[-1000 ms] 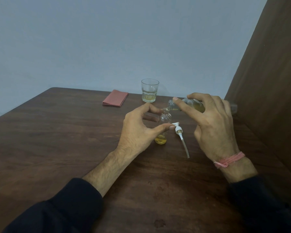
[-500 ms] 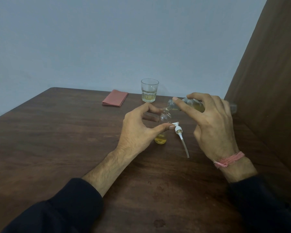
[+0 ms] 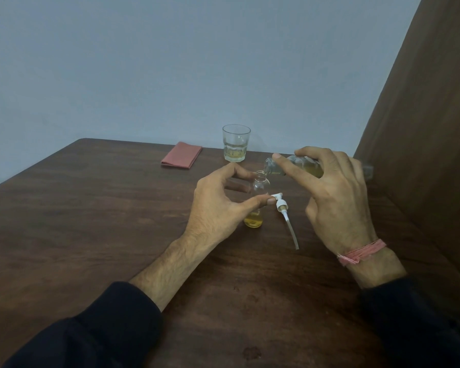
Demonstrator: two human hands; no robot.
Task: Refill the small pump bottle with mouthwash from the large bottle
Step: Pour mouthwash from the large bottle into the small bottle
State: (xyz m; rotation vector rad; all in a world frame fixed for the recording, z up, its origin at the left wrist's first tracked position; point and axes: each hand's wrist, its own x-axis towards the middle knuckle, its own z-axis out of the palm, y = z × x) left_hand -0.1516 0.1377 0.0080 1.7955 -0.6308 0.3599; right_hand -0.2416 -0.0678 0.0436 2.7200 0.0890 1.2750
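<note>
Dark wood table (image 3: pixel 91 221) | left hand (image 3: pixel 218 208) pinching upright small pump bottle (image 3: pixel 259 189), steadying | right hand (image 3: pixel 335 197) gripping tilted large bottle (image 3: pixel 295 167), mouth over neck, pouring | pump head (image 3: pixel 283 208) lying between hands, off for filling.

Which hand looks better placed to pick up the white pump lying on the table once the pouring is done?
Probably the left hand. Its thumb tip already lies right beside the pump, and it only steadies the small bottle. The right hand is busy holding the tilted large bottle and would have to set it down first.
</note>
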